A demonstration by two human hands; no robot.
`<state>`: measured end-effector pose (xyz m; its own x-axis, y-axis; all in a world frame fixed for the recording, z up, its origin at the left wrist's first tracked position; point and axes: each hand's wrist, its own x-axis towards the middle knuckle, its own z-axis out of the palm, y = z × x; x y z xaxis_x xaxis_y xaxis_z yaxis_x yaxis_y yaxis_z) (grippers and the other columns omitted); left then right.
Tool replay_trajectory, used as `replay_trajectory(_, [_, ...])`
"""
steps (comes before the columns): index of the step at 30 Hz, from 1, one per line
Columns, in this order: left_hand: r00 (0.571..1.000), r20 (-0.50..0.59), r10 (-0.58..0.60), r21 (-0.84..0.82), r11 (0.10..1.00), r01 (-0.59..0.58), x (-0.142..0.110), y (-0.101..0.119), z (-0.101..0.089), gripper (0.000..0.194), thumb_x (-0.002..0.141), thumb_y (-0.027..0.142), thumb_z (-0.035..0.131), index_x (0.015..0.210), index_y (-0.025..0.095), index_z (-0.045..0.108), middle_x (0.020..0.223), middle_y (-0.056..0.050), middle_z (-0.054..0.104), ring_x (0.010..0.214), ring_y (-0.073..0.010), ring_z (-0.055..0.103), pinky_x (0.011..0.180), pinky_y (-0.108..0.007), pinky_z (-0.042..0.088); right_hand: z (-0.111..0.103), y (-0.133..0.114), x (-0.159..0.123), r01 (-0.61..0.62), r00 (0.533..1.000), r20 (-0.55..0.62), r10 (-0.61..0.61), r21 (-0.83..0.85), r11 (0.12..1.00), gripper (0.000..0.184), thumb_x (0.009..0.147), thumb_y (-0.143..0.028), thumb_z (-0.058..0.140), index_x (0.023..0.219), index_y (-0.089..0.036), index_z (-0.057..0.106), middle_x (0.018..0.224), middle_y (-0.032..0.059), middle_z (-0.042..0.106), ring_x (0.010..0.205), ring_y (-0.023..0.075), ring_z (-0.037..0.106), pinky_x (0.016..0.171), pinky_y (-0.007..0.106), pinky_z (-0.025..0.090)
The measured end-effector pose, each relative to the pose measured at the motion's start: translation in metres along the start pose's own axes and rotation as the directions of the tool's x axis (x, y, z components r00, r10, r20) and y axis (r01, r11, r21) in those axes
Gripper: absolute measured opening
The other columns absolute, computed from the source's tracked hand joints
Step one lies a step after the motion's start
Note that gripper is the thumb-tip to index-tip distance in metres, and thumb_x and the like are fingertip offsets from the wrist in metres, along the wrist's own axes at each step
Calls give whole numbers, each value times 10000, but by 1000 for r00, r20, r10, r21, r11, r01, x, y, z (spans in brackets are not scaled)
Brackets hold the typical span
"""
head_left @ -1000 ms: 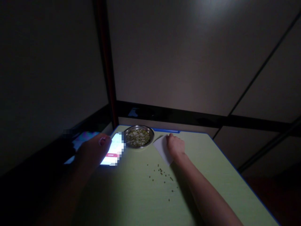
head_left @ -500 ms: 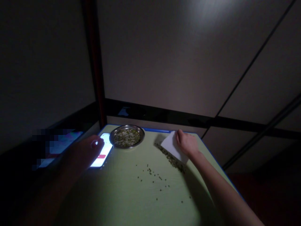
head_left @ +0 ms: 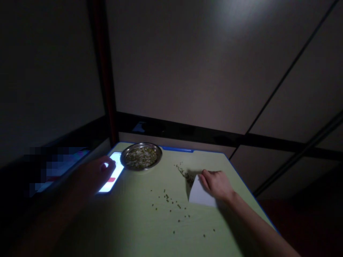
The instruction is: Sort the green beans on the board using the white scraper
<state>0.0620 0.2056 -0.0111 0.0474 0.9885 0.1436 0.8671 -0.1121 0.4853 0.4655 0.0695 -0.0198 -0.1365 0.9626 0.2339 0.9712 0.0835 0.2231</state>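
Note:
My right hand (head_left: 217,184) is closed on a stiff sheet of white paper (head_left: 200,194), held tilted with its lower edge at the table. Beside the paper's left side lies a heap of small dark seeds (head_left: 189,177), partly hidden behind it. My left hand (head_left: 99,169) hovers in shadow at the left, thumb and finger curled together; whether anything is between them I cannot make out. Behind it glows a phone (head_left: 115,169). A round steel plate (head_left: 122,160) holding greenish and whitish bits stands next to the phone.
Loose seeds (head_left: 171,202) are scattered across the middle of the light green table (head_left: 139,221), which has a blue edge. Panelled cabinet fronts (head_left: 174,71) rise directly behind it. A dark upright post (head_left: 107,71) stands at the back left corner. The room is dim.
My right hand has drawn the paper nearer to me and turned it, and the seed heap now shows at its far left side. My left hand has shifted slightly left in view.

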Motion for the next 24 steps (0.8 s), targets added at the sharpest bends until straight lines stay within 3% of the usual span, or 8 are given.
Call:
replay_trajectory(9, [1000, -17, 19, -7, 1000, -19, 0, -8, 3, 385, 900, 486, 338, 915, 216, 612, 749, -49, 658, 674, -200, 612, 617, -293, 399, 3, -8, 68, -41, 995, 87, 41, -8, 999, 493, 1043, -454, 229, 1011, -188, 643, 930, 107, 762, 758, 196, 698, 637, 278, 343])
replay_trajectory(14, [1000, -16, 26, -13, 1000, -26, -3, -4, 0, 377, 915, 459, 331, 927, 212, 616, 763, -52, 663, 676, -192, 614, 613, -284, 385, -7, -10, 75, -33, 994, 105, 38, -48, 998, 428, 1029, -463, 293, 1017, -197, 628, 920, 92, 760, 769, 209, 695, 648, 281, 347])
replay_trajectory(17, [1000, -17, 22, -32, 999, -22, -9, 4, -6, 358, 914, 452, 346, 904, 209, 608, 719, -32, 635, 626, -169, 584, 585, -269, 360, -21, -15, 68, -15, 998, 54, 17, -30, 999, 434, 1028, -483, 295, 998, -193, 616, 906, 88, 750, 747, 198, 678, 641, 275, 335])
replay_trajectory(21, [1000, -20, 0, -55, 998, -1, -15, 14, -12, 337, 910, 455, 364, 877, 212, 595, 702, -20, 625, 614, -159, 575, 582, -266, 352, -40, -41, 64, 125, 990, -66, -122, 47, 991, 492, 1043, -502, 261, 944, -180, 619, 848, 79, 728, 712, 173, 645, 626, 275, 323])
replay_trajectory(24, [1000, -9, -8, -66, 998, 8, -16, 18, -14, 320, 900, 443, 385, 858, 209, 599, 666, -16, 609, 608, -165, 576, 587, -270, 362, -47, -71, 69, 309, 946, -132, -297, 80, 948, 512, 1064, -465, 216, 946, -186, 629, 842, 70, 720, 712, 157, 626, 640, 280, 345])
